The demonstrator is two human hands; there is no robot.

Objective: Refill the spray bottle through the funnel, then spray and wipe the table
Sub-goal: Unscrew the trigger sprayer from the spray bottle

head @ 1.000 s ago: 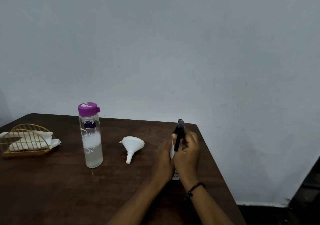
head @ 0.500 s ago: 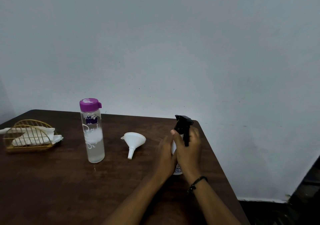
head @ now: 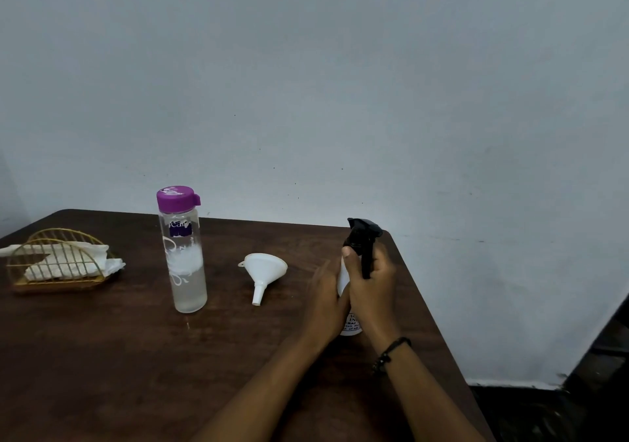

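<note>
A white spray bottle (head: 350,326) with a black trigger head (head: 361,235) stands upright near the table's right edge. My right hand (head: 372,288) is wrapped around its upper body and neck, thumb against the black head. My left hand (head: 323,302) holds the bottle's body from the left. A white funnel (head: 263,273) lies on its side to the left of my hands. Further left stands a clear water bottle (head: 185,264) with a purple cap, partly filled with liquid.
A gold wire holder (head: 54,264) with white napkins sits at the far left of the dark wooden table (head: 102,356). The table's right edge drops off close to my right wrist. A plain grey wall stands behind.
The black trigger head has turned in my right hand, its nozzle now pointing another way. Both hands stay on the spray bottle. The view has shifted slightly.
</note>
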